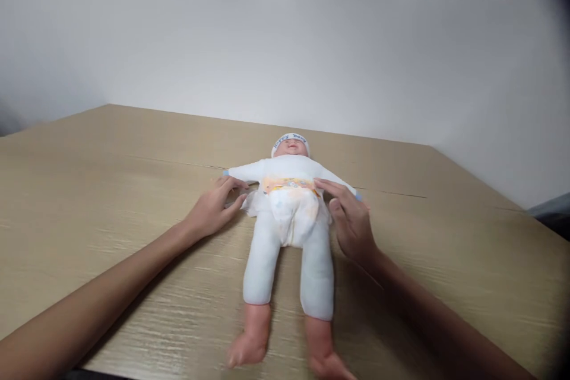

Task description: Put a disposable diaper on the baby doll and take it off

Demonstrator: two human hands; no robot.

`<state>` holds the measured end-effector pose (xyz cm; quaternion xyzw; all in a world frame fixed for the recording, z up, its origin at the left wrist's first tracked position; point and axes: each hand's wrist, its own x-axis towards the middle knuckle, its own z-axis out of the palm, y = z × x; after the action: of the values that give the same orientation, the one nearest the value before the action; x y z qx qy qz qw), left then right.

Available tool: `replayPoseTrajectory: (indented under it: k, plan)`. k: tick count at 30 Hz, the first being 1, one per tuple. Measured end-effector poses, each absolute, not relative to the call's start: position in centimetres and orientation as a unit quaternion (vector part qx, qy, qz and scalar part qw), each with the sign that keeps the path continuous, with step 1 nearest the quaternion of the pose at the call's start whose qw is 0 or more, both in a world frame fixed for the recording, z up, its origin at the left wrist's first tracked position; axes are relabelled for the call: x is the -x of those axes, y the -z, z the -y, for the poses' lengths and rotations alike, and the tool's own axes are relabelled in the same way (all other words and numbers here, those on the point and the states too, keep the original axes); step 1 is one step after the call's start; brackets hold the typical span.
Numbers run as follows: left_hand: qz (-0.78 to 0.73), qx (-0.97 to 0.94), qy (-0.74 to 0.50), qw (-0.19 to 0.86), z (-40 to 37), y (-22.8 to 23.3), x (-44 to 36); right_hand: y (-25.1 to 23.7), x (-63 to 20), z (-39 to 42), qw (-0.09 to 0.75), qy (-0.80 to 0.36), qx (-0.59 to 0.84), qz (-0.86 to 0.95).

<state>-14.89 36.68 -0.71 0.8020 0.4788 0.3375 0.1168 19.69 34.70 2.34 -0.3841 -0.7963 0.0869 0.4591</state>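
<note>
A baby doll [289, 166] lies on its back on the table, feet towards me, in a white suit and printed cap. A white diaper [291, 214] with an orange patterned waistband covers its hips, its side flaps spread out at both hips. My left hand [218, 205] is at the flap on the left, fingers curved and thumb apart, near the doll's arm. On the other side, my right hand [351, 214] has its fingers stretched to the end of the waistband, with the thumb apart. Whether either hand touches the flap is hard to see.
The wood-grain table [155, 285] runs out to a pale partition wall [222, 53] behind the doll. Seam lines cross the tabletop. At the right edge, a dark object [554, 217] shows beyond the table.
</note>
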Motion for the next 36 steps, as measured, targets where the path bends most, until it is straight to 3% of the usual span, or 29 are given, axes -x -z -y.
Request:
replayPoseTrajectory:
  k: [4, 8, 12, 19, 24, 29, 36]
  plan:
    - [-0.531, -0.791, -0.289, 0.09, -36.5, 0.6, 15.0, -5.6, -16.7, -35.2, 0.453, -0.029, 0.386, 0.803]
    - [-0.559, -0.79, -0.239, 0.081, -36.7, 1.1, 15.2, -8.5, -13.1, -36.4, 0.3, -0.066, 0.35, 0.885]
    - [-0.575, -0.764, -0.243, 0.165, -37.4, 1.1, 15.7, -9.1, -11.0, -37.5, 0.2, -0.071, 0.414, 0.885]
    - [-0.493, -0.668, -0.423, 0.364, -38.1, -1.2, 14.1, -8.8, -10.3, -37.4, 0.2, -0.104, 0.469, 0.854]
    - [-0.428, -0.647, -0.43, 0.463, -38.9, -3.9, 9.6, -9.1, -10.3, -37.3, 0.211, -0.141, 0.482, 0.839]
    - [-0.351, -0.677, -0.446, 0.469, -39.9, -3.8, 6.7, -8.5, -10.8, -38.0, 0.235, -0.175, 0.49, 0.821]
    - [-0.392, -0.638, -0.506, 0.428, -39.8, -0.6, 7.7, -8.0, -11.0, -38.5, 0.244, -0.187, 0.494, 0.813]
